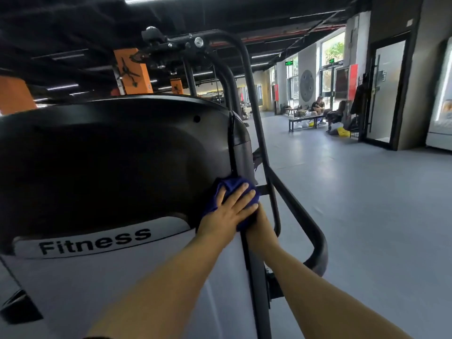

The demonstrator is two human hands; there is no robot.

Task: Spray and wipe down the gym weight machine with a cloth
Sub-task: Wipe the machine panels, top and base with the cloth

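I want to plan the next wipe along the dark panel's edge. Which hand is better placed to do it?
Left. The left hand lies flat on the blue cloth, pressing it on the dark panel. The right hand is mostly hidden beneath it, at the cloth's lower edge.

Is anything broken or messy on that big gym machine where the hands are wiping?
Nothing stands out. The weight machine cover looks whole, with no cracks or spills showing. The left hand presses the blue cloth flat on its right edge. The right hand is mostly hidden behind the cloth. Bags sit on the floor far off.
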